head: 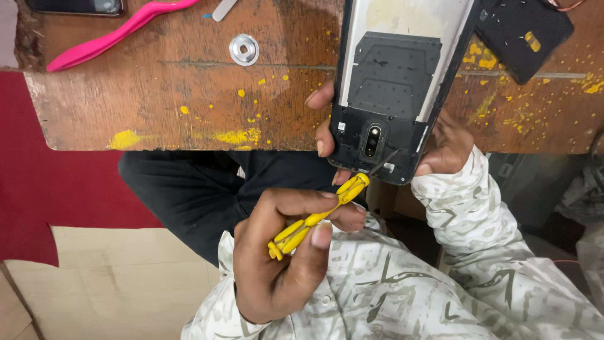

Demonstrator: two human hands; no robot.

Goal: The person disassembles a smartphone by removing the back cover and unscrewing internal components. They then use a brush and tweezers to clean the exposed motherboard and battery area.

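My right hand [443, 148] holds a phone with its back cover off [393, 82] upright over the wooden table's near edge, fingers on the left side and thumb on the right. The black inner frame and the camera module [372, 140] face me. My left hand [283, 258] grips a small yellow-handled screwdriver [314, 220] just below the phone. Its thin metal tip [380, 165] touches the phone's bottom edge beside the camera module.
The worn wooden table [157, 101] is spotted with yellow paint. On it lie a pink plastic pry tool [113, 34], a round metal washer [244, 49], a black back cover [522, 31] and a dark phone [75, 6]. A red surface [63, 189] lies at the left.
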